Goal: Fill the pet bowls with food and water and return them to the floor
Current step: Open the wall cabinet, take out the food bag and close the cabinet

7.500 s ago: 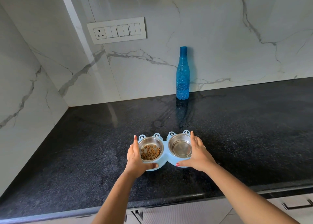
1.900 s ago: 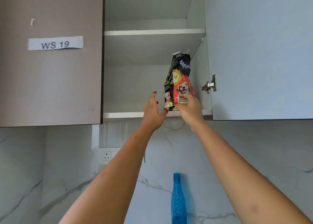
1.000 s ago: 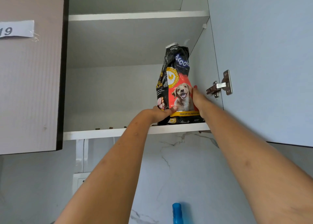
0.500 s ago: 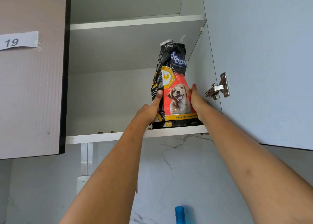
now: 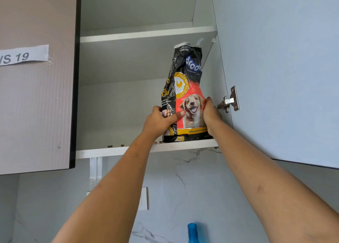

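On the lower shelf of an open wall cupboard the food bag stands upright, at the right end close to the side wall. Some brown pellets lie on the shelf to its left. The left hand grips the bag's left edge, thumb across the front; the right hand grips the right edge, its fingers hidden behind the bag. Below is a marble wall. Only the top of a blue bottle shows at the bottom edge. The paper label on the closed door is cut off.
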A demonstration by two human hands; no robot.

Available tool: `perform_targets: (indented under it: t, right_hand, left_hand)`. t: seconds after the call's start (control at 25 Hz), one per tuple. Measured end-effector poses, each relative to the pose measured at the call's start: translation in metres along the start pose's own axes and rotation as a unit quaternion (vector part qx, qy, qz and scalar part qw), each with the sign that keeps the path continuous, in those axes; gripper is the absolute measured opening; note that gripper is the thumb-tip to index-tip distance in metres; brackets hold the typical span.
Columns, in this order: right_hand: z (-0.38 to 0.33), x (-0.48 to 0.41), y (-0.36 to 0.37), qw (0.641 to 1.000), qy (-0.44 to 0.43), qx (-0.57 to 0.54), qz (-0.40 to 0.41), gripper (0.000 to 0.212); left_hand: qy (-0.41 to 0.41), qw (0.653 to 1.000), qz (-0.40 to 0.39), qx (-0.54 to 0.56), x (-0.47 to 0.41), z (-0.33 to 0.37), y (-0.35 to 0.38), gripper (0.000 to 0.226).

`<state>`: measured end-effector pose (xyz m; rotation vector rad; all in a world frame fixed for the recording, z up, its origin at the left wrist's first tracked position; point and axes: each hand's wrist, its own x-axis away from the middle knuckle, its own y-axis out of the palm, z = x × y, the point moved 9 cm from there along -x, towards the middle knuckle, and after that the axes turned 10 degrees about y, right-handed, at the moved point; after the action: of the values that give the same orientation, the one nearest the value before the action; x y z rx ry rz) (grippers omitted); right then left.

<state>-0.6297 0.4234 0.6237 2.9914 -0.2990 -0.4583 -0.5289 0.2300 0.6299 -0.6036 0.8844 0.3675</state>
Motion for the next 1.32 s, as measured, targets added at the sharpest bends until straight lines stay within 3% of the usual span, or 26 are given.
perform_targets:
  t: [0.2,0.52,0.8,1.04,1.12,1.24,1.32]
  right_hand:
    - [-0.050,0.054,-0.010,0.997,-0.067,-0.013,0.033,0.064]
    - [-0.086,0.110,0.016,0.994,-0.085,-0.066,0.004,0.069]
    - [-0.101,0.191,0.067,0.992,-0.087,-0.087,-0.007,0.082]
    - [-0.054,0.281,0.111,0.992,-0.055,-0.112,0.006,0.097]
    - [-0.029,0.341,0.119,0.994,-0.043,-0.102,0.017,0.092]
    - [0.018,0.424,0.150,0.994,-0.090,-0.063,0.009,0.064]
    - [0.068,0.459,0.178,0.997,-0.029,-0.065,0.002,0.067]
  left_hand:
    - [0.037,0.998,0.056,0.018,0.010,0.027,-0.029,0.067]
    - [0.056,0.990,0.119,0.056,0.049,0.065,-0.100,0.048]
    - [0.063,0.978,0.149,0.132,0.109,0.068,-0.186,0.061]
    - [0.053,0.983,0.094,0.152,0.202,0.055,-0.267,0.066]
    - [0.023,0.986,0.038,0.161,0.239,0.038,-0.289,0.064]
    - [-0.019,0.985,-0.039,0.165,0.306,0.002,-0.322,0.068]
    - [-0.065,0.986,-0.038,0.151,0.351,-0.028,-0.347,0.076]
